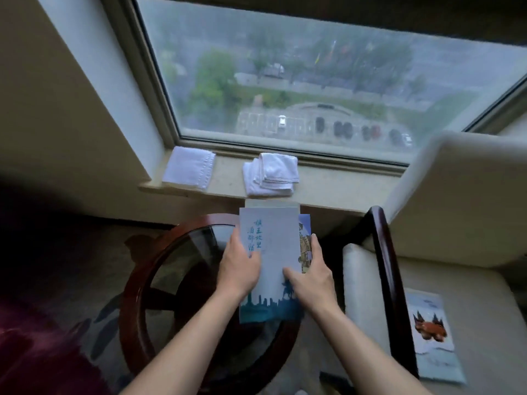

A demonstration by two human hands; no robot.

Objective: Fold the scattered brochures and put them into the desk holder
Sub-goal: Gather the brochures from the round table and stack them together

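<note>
A pale blue brochure (273, 238) with blue characters and a dark skyline along its bottom is held upright over the round glass table (142, 269). My left hand (238, 265) grips its left edge. My right hand (309, 276) holds its right side, thumb on the front, fingers over a coloured panel that sticks out behind. Another sheet edge shows above the brochure's top. A second brochure (433, 334) with an orange figure lies flat on the armchair seat at the right. No desk holder is in view.
The table has a dark red wooden rim. A cream armchair (462, 195) with a dark wooden arm (385, 266) stands at the right. Two white folded towels (189, 166) (272, 173) lie on the window sill. Patterned carpet lies below.
</note>
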